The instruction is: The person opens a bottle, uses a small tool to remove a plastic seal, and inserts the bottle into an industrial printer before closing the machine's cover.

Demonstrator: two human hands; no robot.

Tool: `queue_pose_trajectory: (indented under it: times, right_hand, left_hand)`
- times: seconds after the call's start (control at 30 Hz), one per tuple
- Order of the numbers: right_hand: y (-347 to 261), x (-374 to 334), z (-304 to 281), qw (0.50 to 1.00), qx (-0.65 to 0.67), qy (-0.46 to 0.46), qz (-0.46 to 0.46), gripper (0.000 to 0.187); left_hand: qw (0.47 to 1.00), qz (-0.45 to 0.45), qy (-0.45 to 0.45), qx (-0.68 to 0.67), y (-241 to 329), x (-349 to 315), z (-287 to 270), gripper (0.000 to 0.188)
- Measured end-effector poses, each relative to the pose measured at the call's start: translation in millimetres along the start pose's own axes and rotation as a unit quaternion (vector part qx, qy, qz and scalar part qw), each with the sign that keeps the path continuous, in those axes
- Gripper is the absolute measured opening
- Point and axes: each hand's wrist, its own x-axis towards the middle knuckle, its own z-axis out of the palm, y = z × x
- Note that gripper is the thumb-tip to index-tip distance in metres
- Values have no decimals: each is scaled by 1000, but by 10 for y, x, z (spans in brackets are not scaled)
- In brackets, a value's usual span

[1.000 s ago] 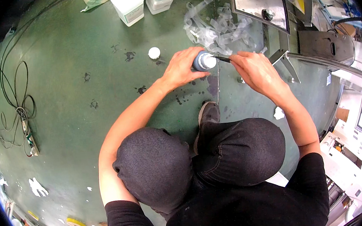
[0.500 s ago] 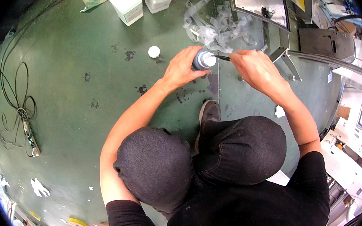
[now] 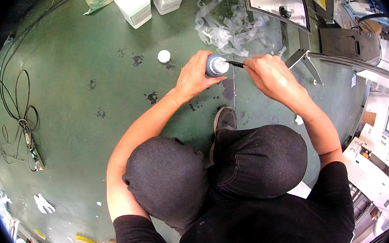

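Left hand (image 3: pixel 193 78) wrapped round the blue-grey bottle (image 3: pixel 210 67), out past the person's shoe (image 3: pixel 225 118); can't tell if its base touches the green floor (image 3: pixel 75 147). Right hand (image 3: pixel 272 74) pinching a slim black tool (image 3: pixel 237 64), tip at the bottle's white top; inside or just against it, unclear from here. Step looks like tool work on that top. Next move probably calls for a firm left grip, small right-hand motions. White round piece (image 3: pixel 164 56) on the floor, left of the bottle.
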Motion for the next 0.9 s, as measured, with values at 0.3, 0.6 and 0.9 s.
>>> queue_pose_trajectory:
  times: [0.3, 0.6, 0.9]
  right_hand:
    - [-16, 0, -2, 1000, -1, 15, -12, 13]
    - [-5, -25, 19, 1000, 3, -5, -2, 15]
    - [-12, -72, 63, 1000, 0, 10, -5, 14]
  left_hand:
    - [995, 94, -39, 24, -120, 15, -154, 83]
    - [995, 43, -13, 86, -33, -43, -62, 80]
    - [993, -8, 5, 115, 73, -86, 50, 82]
